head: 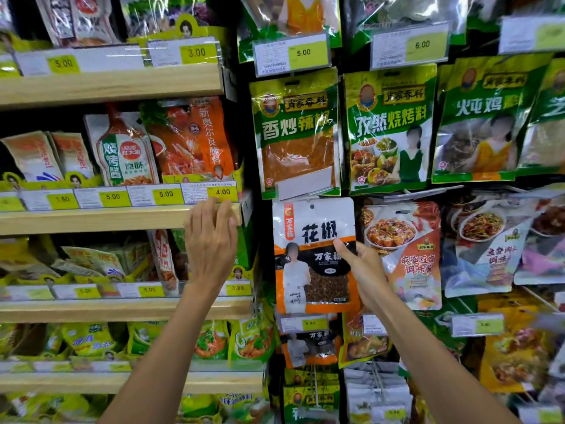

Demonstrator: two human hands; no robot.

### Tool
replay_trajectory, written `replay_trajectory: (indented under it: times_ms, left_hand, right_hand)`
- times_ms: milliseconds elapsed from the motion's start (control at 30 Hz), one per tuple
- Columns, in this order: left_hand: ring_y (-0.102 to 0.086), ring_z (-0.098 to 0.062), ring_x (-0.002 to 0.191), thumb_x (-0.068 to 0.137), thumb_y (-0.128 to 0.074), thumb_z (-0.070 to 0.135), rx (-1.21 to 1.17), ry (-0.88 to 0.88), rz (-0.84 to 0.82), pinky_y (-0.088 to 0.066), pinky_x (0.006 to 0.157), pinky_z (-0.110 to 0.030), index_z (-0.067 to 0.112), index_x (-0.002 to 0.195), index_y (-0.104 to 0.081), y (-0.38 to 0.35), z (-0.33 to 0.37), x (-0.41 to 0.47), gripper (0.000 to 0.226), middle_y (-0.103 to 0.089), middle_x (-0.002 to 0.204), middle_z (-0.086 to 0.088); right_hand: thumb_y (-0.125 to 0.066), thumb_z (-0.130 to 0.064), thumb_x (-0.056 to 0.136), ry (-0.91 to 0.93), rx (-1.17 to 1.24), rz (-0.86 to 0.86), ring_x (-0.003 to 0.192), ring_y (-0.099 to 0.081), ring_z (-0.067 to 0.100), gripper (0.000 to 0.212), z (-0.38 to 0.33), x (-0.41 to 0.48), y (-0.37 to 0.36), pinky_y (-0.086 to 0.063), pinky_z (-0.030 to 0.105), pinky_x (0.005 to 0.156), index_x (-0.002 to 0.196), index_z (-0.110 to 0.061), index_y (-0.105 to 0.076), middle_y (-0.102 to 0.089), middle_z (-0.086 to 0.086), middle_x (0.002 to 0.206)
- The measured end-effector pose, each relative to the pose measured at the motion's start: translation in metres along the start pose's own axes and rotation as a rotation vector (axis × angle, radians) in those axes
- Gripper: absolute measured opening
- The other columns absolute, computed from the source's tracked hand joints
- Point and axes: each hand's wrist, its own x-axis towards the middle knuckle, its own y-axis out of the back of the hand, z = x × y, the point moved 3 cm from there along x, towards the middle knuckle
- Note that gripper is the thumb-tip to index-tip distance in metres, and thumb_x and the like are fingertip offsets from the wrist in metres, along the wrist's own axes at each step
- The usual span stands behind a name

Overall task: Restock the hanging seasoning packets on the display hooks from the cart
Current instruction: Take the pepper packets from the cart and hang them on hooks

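Observation:
A white, orange and black peppercorn packet (313, 240) is held up in front of the hanging display, its punched hole near the top. My right hand (365, 272) grips its right edge, thumb across the front. My left hand (211, 243) is raised with straight fingers, its fingertips at the front edge of a wooden shelf (91, 220) to the left of the packet, holding nothing. More packets of the same kind (308, 347) hang lower down. The hook behind the held packet is hidden.
Green seasoning packets (298, 133) hang in a row above, with mapo tofu sauce packets (403, 255) to the right. Yellow price tags (310, 324) sit on the hook ends. Wooden shelves on the left carry upright sauce pouches (189, 139). No cart is in view.

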Motion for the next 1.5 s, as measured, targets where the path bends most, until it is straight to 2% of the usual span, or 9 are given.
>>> replay_trajectory:
  times_ms: [600, 700, 800, 967, 1067, 1133, 1267, 1333, 1500]
  left_hand:
    - [-0.047, -0.031, 0.107, 0.097, -0.044, 0.016, -0.027, -0.053, -0.007, -0.037, 0.097, -0.043, 0.004, 0.115, -0.057, 0.005, -0.002, 0.005, 0.025, -0.058, 0.114, -0.020]
    - [-0.050, -0.032, 0.107, 0.097, -0.045, 0.016, -0.035, -0.067, -0.026, -0.038, 0.098, -0.043, 0.004, 0.115, -0.057, 0.008, -0.003, 0.006, 0.025, -0.058, 0.114, -0.020]
    - [-0.052, -0.035, 0.106, 0.097, -0.046, 0.016, -0.047, -0.056, -0.041, -0.038, 0.097, -0.043, 0.003, 0.115, -0.059, 0.012, 0.000, 0.007, 0.026, -0.059, 0.114, -0.021]
    - [-0.046, -0.033, 0.113, 0.094, -0.048, 0.006, -0.105, -0.034, 0.020, -0.037, 0.101, -0.044, -0.002, 0.118, -0.056, 0.023, 0.019, 0.004, 0.026, -0.057, 0.120, -0.023]
    - [-0.048, -0.032, 0.112, 0.093, -0.047, 0.002, -0.227, -0.056, 0.040, -0.041, 0.097, -0.044, -0.003, 0.115, -0.059, 0.029, 0.055, -0.014, 0.025, -0.059, 0.119, -0.023]
    - [-0.050, -0.031, 0.110, 0.092, -0.049, 0.001, -0.350, -0.042, -0.031, -0.042, 0.096, -0.043, -0.005, 0.111, -0.062, 0.030, 0.091, -0.034, 0.024, -0.061, 0.114, -0.022]
    - [-0.056, -0.028, 0.101, 0.094, -0.045, 0.006, -0.695, 0.125, -0.377, -0.044, 0.090, -0.033, -0.003, 0.107, -0.063, 0.030, 0.177, -0.088, 0.024, -0.063, 0.105, -0.015]
    - [-0.056, -0.024, 0.096, 0.097, -0.043, 0.012, -0.875, 0.291, -0.579, -0.039, 0.082, -0.021, 0.002, 0.108, -0.062, 0.033, 0.223, -0.120, 0.024, -0.062, 0.104, -0.010]
    - [-0.054, -0.014, 0.073, 0.100, -0.042, 0.015, -1.091, 0.564, -1.046, -0.042, 0.071, -0.031, 0.007, 0.102, -0.064, 0.051, 0.350, -0.205, 0.023, -0.060, 0.083, -0.001]
  right_hand:
    - [-0.062, -0.026, 0.092, -0.042, -0.094, 0.183, 0.095, -0.065, 0.026, 0.026, 0.002, 0.035, -0.020, -0.050, 0.038, 0.085, 0.094, -0.001, -0.069, -0.070, 0.015, 0.098]
    - [-0.062, -0.029, 0.092, -0.046, -0.188, 0.249, 0.096, -0.064, 0.031, 0.031, 0.006, 0.048, -0.021, -0.046, 0.033, 0.076, 0.093, 0.002, -0.068, -0.069, 0.018, 0.096]
    - [-0.059, -0.034, 0.093, -0.067, -0.298, 0.267, 0.109, -0.059, 0.034, 0.044, 0.006, 0.052, -0.020, -0.048, 0.034, 0.085, 0.114, 0.004, -0.062, -0.065, 0.018, 0.113]
    - [-0.059, -0.026, 0.094, 0.046, -0.393, 0.286, 0.122, -0.051, 0.026, 0.048, -0.006, 0.014, -0.008, -0.042, 0.027, 0.094, 0.134, -0.002, -0.047, -0.056, 0.013, 0.130]
    - [-0.055, -0.021, 0.096, 0.109, -0.363, 0.242, 0.105, -0.057, 0.011, 0.035, -0.004, -0.028, 0.014, -0.047, 0.021, 0.092, 0.129, -0.008, -0.051, -0.060, 0.003, 0.120]
    - [-0.053, -0.020, 0.097, 0.124, -0.330, 0.236, 0.094, -0.057, 0.000, 0.026, 0.002, -0.060, 0.039, -0.046, 0.009, 0.082, 0.122, -0.013, -0.056, -0.062, -0.008, 0.106]
    - [-0.052, -0.024, 0.097, 0.056, -0.317, 0.352, 0.091, -0.064, 0.009, 0.014, 0.029, -0.128, 0.115, -0.052, 0.023, 0.079, 0.106, -0.022, -0.062, -0.067, -0.002, 0.096]
    - [-0.052, -0.023, 0.097, 0.008, -0.328, 0.433, 0.080, -0.066, 0.006, 0.013, 0.047, -0.166, 0.161, -0.051, 0.016, 0.069, 0.098, -0.022, -0.065, -0.069, -0.007, 0.084]
    - [-0.053, -0.012, 0.096, -0.195, -0.371, 0.677, 0.062, -0.063, 0.004, 0.022, 0.091, -0.276, 0.283, -0.049, 0.022, 0.060, 0.078, -0.014, -0.067, -0.065, 0.001, 0.065]
